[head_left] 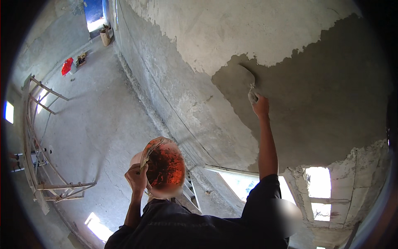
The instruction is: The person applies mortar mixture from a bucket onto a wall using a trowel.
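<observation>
My right hand [260, 104] is closed around the handle of a trowel [245, 74], its blade against the wall at the left end of a dark, wet patch of plaster [315, 95]. Paler, dry plaster [215, 29] borders that patch above and to the left. Held close to my body, a red-orange bucket [166, 168] tilts so that its inside shows, streaked with dark mortar. My left hand [136, 176] grips its left rim, and grey mortar crusts the edge there.
A ladder [191, 193] stands partly hidden behind the bucket. At the left is a metal scaffold frame [66, 186]. Far off on the concrete floor [95, 124] lie a red item [67, 66] and a sack [105, 37]. Window openings [318, 182] break the wall at lower right.
</observation>
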Demonstrator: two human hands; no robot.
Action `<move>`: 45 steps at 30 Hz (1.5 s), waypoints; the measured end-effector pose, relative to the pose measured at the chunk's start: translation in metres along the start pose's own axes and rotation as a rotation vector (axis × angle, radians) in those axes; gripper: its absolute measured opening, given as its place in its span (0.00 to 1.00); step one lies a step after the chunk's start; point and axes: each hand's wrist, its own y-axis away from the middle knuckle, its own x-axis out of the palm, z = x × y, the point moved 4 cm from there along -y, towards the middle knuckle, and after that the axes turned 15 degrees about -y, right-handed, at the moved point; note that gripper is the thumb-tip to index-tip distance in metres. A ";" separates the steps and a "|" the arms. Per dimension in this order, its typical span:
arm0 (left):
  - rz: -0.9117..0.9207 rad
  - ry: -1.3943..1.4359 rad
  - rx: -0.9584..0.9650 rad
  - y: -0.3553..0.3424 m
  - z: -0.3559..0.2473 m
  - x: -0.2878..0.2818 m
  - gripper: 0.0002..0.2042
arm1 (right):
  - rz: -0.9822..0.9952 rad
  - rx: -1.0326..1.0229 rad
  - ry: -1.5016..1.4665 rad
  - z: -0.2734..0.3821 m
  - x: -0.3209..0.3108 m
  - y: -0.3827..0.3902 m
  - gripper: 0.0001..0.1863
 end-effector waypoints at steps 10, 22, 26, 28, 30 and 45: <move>0.044 -0.017 -0.027 0.005 0.001 0.000 0.10 | -0.222 -0.085 -0.115 -0.005 -0.038 -0.034 0.27; 0.029 -0.017 0.016 0.000 -0.009 0.003 0.12 | -0.007 -0.038 0.018 -0.017 0.030 -0.050 0.26; 0.029 -0.006 0.029 -0.002 -0.014 0.004 0.12 | -0.108 -0.033 0.035 -0.041 -0.004 -0.042 0.24; 0.094 -0.036 -0.008 -0.001 -0.010 0.005 0.11 | -0.159 -0.065 -0.004 -0.043 -0.029 -0.026 0.22; 0.108 -0.043 0.010 -0.002 -0.009 0.007 0.11 | -0.221 -0.082 -0.042 -0.035 -0.055 -0.002 0.20; 0.165 0.031 0.298 -0.027 -0.075 0.008 0.12 | 0.135 0.563 -0.924 0.076 -0.023 0.311 0.13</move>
